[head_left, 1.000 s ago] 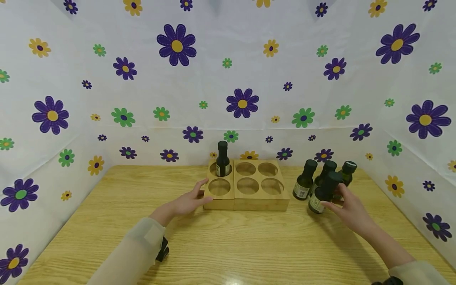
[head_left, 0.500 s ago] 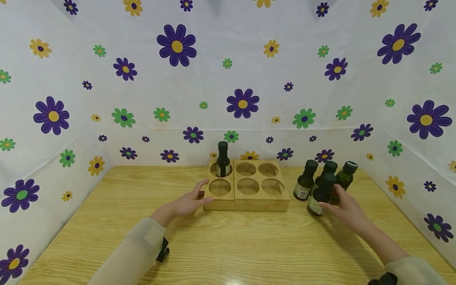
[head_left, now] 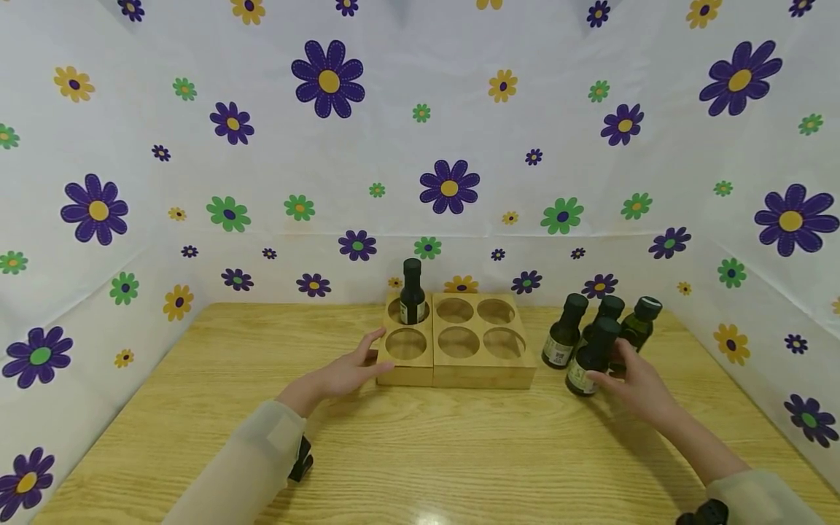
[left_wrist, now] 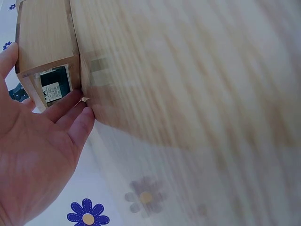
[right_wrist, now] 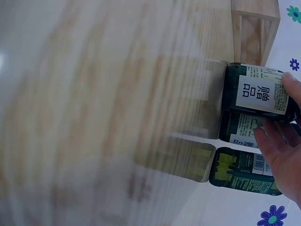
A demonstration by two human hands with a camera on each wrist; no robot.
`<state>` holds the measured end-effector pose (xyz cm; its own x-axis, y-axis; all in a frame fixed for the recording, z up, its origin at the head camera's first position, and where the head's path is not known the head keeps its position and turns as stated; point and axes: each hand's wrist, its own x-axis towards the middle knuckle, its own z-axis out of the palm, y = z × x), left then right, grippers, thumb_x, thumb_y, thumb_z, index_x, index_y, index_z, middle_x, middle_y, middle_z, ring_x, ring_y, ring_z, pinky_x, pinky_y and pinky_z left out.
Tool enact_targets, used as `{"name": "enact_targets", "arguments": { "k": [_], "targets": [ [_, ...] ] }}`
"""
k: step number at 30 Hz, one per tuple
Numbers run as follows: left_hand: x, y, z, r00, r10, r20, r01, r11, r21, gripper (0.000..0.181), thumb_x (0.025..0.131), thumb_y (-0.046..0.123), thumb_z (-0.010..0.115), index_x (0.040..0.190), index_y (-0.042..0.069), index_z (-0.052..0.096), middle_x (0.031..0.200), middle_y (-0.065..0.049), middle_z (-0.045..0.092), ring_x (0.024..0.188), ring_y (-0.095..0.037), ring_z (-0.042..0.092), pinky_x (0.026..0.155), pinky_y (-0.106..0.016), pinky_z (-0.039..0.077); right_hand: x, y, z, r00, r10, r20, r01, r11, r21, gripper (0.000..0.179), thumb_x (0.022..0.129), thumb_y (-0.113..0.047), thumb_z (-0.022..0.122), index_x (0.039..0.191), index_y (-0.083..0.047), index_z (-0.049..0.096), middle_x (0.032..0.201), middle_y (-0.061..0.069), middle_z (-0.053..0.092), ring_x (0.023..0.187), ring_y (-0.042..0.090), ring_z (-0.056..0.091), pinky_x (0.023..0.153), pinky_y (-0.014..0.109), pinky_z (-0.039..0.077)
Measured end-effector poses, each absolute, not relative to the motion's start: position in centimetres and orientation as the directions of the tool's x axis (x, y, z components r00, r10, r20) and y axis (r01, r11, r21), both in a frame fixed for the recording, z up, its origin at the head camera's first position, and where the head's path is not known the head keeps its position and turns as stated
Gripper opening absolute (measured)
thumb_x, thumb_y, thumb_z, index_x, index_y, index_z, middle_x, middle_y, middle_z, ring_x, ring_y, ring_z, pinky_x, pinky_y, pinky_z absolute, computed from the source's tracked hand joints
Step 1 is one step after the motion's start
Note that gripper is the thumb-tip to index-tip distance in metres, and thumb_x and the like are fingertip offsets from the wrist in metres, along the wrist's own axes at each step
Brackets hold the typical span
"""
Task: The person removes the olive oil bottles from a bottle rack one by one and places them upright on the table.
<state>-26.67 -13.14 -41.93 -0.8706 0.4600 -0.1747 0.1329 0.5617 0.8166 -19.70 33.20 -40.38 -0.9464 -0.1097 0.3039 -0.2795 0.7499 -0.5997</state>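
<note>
In the head view my right hand [head_left: 638, 385] grips a small dark green bottle [head_left: 582, 373] with a black cap and pale label, tilted slightly to the right. The right wrist view shows its label [right_wrist: 256, 93] close up, thumb at one side and fingers at the other. A two-hole wooden bottle rack [head_left: 412, 376] stands against a four-hole one [head_left: 482, 377]. My left hand [head_left: 341, 373] rests its spread thumb and fingers against the two-hole rack's left end. One similar bottle [head_left: 412, 292] stands in that rack's back hole, and shows through its open end in the left wrist view.
Right of the racks, three more dark bottles stand close together: one at the left [head_left: 563, 334], one partly hidden behind the gripped bottle, and one at the right [head_left: 642, 321]. A flower-printed white cloth [head_left: 367, 146] encloses the wood-grain table [head_left: 407, 452] at the back and sides.
The gripped bottle's cap has shifted a little left, so the bottle leans less than a second ago. My left hand keeps its place on the rack.
</note>
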Motion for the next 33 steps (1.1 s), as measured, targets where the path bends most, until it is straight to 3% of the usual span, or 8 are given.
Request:
{"name": "enact_targets", "arguments": {
  "k": [7,11,14,18,20,27,33],
  "targets": [
    [-26.6,-13.2,-42.0,-0.868,0.466,-0.171,0.143,0.565,0.812,0.081,0.097,0.051,0.054,0.157,0.028,0.005,0.151,-0.024,0.032,0.138,-0.039,0.031,0.108,-0.058,0.026,-19.5,33.4,-40.3,-0.944,-0.090,0.319,-0.276,0.743,-0.610,0.056,0.089,-0.010,0.072,0.128,0.014,0.038,0.111,0.032,0.057,0.103,0.047,0.056,0.086,0.053,0.049],
    [-26.6,-13.2,-42.0,-0.867,0.469,-0.168,0.148,0.564,0.812,0.081,0.097,0.051,0.053,0.157,0.027,0.005,0.150,-0.025,0.032,0.138,-0.040,0.031,0.108,-0.058,0.026,-19.2,33.7,-40.1,-0.933,-0.064,0.354,-0.282,0.742,-0.608,0.061,0.088,-0.012,0.073,0.131,0.013,0.037,0.112,0.029,0.056,0.101,0.041,0.056,0.082,0.031,0.052],
    [-26.6,-13.2,-41.9,-0.867,0.470,-0.164,0.153,0.565,0.811,0.080,0.097,0.051,0.053,0.157,0.027,0.005,0.150,-0.025,0.032,0.138,-0.040,0.031,0.108,-0.059,0.026,-18.8,34.0,-39.8,-0.916,-0.052,0.397,-0.305,0.733,-0.608,0.060,0.088,-0.009,0.073,0.133,0.011,0.038,0.114,0.027,0.055,0.101,0.023,0.056,0.077,0.012,0.045],
    [-26.7,-13.2,-41.9,-0.868,0.470,-0.161,0.158,0.568,0.808,0.080,0.098,0.050,0.052,0.157,0.027,0.005,0.151,-0.025,0.032,0.138,-0.040,0.031,0.108,-0.059,0.026,-18.1,34.1,-39.3,-0.888,-0.041,0.458,-0.343,0.722,-0.601,0.055,0.088,-0.005,0.072,0.133,0.008,0.041,0.117,0.025,0.055,0.099,-0.008,0.047,0.076,0.006,0.040],
    [-26.7,-13.2,-42.0,-0.868,0.468,-0.164,0.156,0.571,0.806,0.079,0.098,0.050,0.052,0.157,0.027,0.005,0.151,-0.024,0.032,0.138,-0.039,0.031,0.108,-0.058,0.026,-17.8,34.0,-39.0,-0.875,-0.034,0.482,-0.353,0.725,-0.591,0.053,0.088,-0.004,0.072,0.131,0.007,0.043,0.116,0.023,0.056,0.098,-0.016,0.042,0.077,0.005,0.040],
    [-27.0,-13.2,-42.0,-0.867,0.467,-0.172,0.149,0.574,0.805,0.080,0.097,0.051,0.052,0.157,0.028,0.005,0.151,-0.024,0.031,0.139,-0.038,0.031,0.109,-0.056,0.026,-16.7,33.2,-37.2,-0.827,-0.034,0.561,-0.409,0.720,-0.560,0.044,0.085,0.003,0.073,0.121,0.006,0.048,0.108,-0.002,0.055,0.098,-0.014,0.045,0.080,0.002,0.037],
    [-27.2,-13.4,-42.0,-0.864,0.471,-0.178,0.145,0.572,0.808,0.080,0.097,0.051,0.053,0.157,0.028,0.005,0.151,-0.024,0.031,0.139,-0.038,0.030,0.109,-0.056,0.026,-16.4,31.3,-35.9,-0.809,-0.083,0.581,-0.461,0.704,-0.540,0.047,0.081,0.007,0.074,0.121,0.005,0.049,0.109,0.006,0.057,0.099,-0.013,0.047,0.082,0.003,0.038]
  ]
}}
